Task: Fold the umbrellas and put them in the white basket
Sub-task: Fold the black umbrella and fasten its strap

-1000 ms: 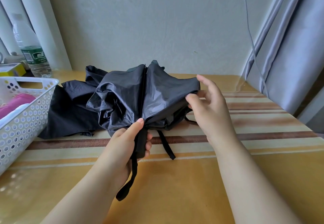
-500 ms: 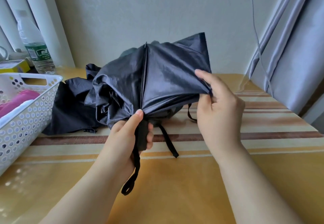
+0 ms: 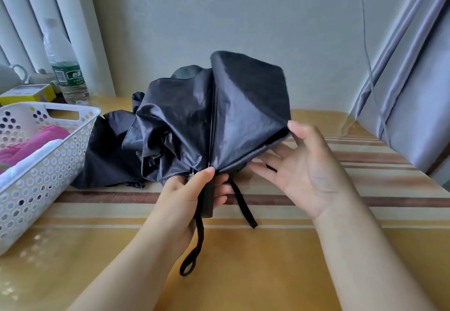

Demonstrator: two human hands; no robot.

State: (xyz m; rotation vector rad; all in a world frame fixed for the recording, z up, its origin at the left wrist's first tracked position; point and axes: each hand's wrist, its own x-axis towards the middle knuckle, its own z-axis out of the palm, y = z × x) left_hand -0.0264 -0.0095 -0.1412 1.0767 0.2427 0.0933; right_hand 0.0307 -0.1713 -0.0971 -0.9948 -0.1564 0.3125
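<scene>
Above the middle of the striped table (image 3: 316, 257), a black umbrella (image 3: 243, 116) is held up with its canopy half gathered, one smooth panel spread toward the right and the rest bunched in creases on the left. One thin metal rib runs down the fabric to the handle. The left hand (image 3: 185, 198) is closed around the umbrella's dark handle, thumb pressed up against the base of the canopy, and a black wrist loop (image 3: 194, 252) hangs down from below that fist. The right hand (image 3: 309, 172) is mostly open, palm turned toward the camera, fingers spread; its thumb touches the lower right edge of the spread panel and its fingertips reach under the fabric, though whether they pinch anything there cannot be told. A black closing strap (image 3: 243, 206) dangles from the canopy between the two hands, its end lying on the tabletop. Behind and left of the held umbrella, more black fabric (image 3: 107, 155) lies flat on the table. Farther left sits the white basket (image 3: 48, 172), perforated with round holes, just beside that fabric, with a pink bundle (image 3: 36, 142) and something white inside. Beyond the basket stand a clear water bottle (image 3: 65, 67) with a green label and a yellow box (image 3: 29, 94). Grey curtains (image 3: 414, 79) hang at the right, before a pale wall.
</scene>
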